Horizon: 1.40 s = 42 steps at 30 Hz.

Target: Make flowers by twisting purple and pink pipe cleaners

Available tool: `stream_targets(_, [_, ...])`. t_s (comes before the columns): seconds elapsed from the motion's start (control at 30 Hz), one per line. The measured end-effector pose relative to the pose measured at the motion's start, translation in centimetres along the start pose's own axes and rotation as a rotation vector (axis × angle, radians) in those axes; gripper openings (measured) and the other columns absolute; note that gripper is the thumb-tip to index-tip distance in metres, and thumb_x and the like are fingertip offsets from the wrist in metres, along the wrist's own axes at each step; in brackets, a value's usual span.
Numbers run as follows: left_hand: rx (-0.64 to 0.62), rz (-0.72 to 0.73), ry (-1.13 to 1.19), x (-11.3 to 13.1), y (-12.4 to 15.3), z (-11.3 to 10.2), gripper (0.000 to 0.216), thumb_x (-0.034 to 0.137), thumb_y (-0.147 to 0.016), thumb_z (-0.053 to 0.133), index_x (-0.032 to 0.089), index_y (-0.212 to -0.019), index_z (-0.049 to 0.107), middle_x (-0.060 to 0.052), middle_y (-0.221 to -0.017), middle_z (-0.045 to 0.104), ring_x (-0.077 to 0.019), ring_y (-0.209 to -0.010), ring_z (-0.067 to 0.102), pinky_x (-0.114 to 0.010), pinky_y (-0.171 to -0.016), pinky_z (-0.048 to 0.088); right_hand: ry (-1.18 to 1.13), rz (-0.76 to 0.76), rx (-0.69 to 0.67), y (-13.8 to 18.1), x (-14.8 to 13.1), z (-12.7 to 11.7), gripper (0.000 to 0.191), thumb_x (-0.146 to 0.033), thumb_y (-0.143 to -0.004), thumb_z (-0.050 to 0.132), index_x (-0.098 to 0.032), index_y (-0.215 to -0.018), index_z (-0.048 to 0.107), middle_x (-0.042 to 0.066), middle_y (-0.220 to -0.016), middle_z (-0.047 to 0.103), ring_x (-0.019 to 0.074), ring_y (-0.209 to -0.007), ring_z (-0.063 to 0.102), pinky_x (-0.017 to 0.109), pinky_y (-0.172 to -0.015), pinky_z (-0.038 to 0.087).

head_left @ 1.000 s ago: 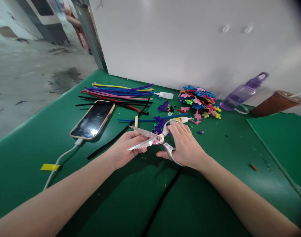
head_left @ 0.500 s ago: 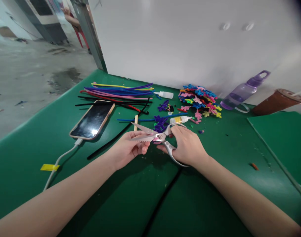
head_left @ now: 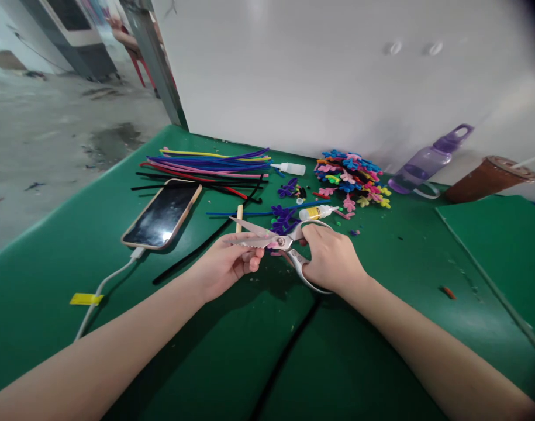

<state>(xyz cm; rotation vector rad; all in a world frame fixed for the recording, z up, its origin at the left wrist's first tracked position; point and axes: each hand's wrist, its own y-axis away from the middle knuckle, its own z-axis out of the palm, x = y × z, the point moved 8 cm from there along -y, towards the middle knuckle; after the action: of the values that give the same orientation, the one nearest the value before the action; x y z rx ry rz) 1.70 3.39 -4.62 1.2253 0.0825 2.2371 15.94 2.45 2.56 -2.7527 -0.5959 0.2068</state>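
My right hand [head_left: 332, 257] grips the looped handles of a pair of metal scissors [head_left: 286, 241], whose blades are parted and point left. Those blades pass over the fingers of my left hand [head_left: 232, 260], which is closed in a pinch. A small pink pipe cleaner piece [head_left: 274, 253] shows by the left fingertips, mostly hidden behind the scissors. Just beyond the left hand a pale wooden stick [head_left: 240, 216] pokes up. Purple pipe cleaner shapes [head_left: 283, 218] lie behind the scissors, next to a yellow-labelled glue bottle [head_left: 316, 213].
Loose pipe cleaners [head_left: 206, 164] lie at the back left, near a phone [head_left: 162, 214] on a white cable. A pile of colourful pipe cleaner flowers [head_left: 350, 175], a purple water bottle [head_left: 423, 164] and a brown drink cup [head_left: 486, 178] stand along the white wall. A second glue bottle [head_left: 292, 169] lies behind.
The whole view has shifted slightly, so things sit a little further left. The gap between the scissor blades looks slightly narrower. Both hands keep their grips.
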Motion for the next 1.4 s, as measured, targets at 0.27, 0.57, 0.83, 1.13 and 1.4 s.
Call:
stream_targets(0.27, [-0.002, -0.031, 0.015, 0.1, 0.0, 0.4, 0.01, 0.01, -0.071, 0.065, 0.006, -0.079, 0.069, -0.001, -0.059, 0.056, -0.0023, -0.047, 0.049, -0.01, -0.044, 0.043, -0.032, -0.051, 0.058, -0.2, -0.2, -0.2, 0.03, -0.046, -0.075, 0.054, -0.017, -0.081, 0.048, 0.005, -0.076, 0.057, 0.0197, -0.073, 0.055, 0.03, -0.062, 0.038])
stream_targets(0.57, [-0.047, -0.034, -0.013, 0.2, 0.2, 0.7, 0.018, 0.025, -0.076, 0.066, 0.008, -0.081, 0.07, 0.0, -0.056, 0.053, -0.0017, -0.044, 0.048, -0.01, -0.042, 0.041, -0.083, -0.107, -0.051, -0.6, -0.7, 0.3, 0.055, -0.065, -0.069, 0.053, -0.015, -0.091, 0.044, 0.011, -0.09, 0.053, 0.0264, -0.087, 0.049, 0.039, -0.076, 0.038])
stream_targets(0.83, [-0.036, -0.038, -0.073, 0.2, 0.4, 0.5, 0.017, 0.022, -0.078, 0.063, 0.007, -0.081, 0.07, -0.001, -0.056, 0.055, -0.0024, -0.045, 0.048, -0.011, -0.044, 0.041, -0.092, -0.153, -0.027, -0.4, -1.0, 0.3, 0.054, -0.063, -0.07, 0.053, -0.015, -0.093, 0.045, 0.01, -0.088, 0.053, 0.0258, -0.086, 0.049, 0.039, -0.076, 0.038])
stream_targets(1.13, [-0.006, -0.04, 0.023, -0.1, 0.2, 0.4, 0.012, 0.017, -0.078, 0.063, 0.009, -0.082, 0.069, -0.001, -0.057, 0.054, -0.0029, -0.047, 0.05, -0.01, -0.045, 0.043, -0.017, -0.089, 0.035, -0.2, -0.2, 0.1, 0.042, -0.056, -0.072, 0.055, -0.016, -0.083, 0.049, 0.006, -0.076, 0.056, 0.0202, -0.072, 0.053, 0.031, -0.064, 0.039])
stream_targets(1.4, [-0.025, -0.051, 0.084, -0.2, 0.2, 0.5, 0.011, 0.008, -0.077, 0.06, 0.006, -0.082, 0.069, -0.001, -0.06, 0.055, -0.0021, -0.048, 0.049, -0.01, -0.045, 0.044, 0.068, -0.074, 0.176, 0.2, -0.1, -0.7, 0.033, -0.049, -0.073, 0.055, -0.018, -0.066, 0.048, -0.001, -0.056, 0.05, 0.0121, -0.051, 0.049, 0.026, -0.046, 0.026])
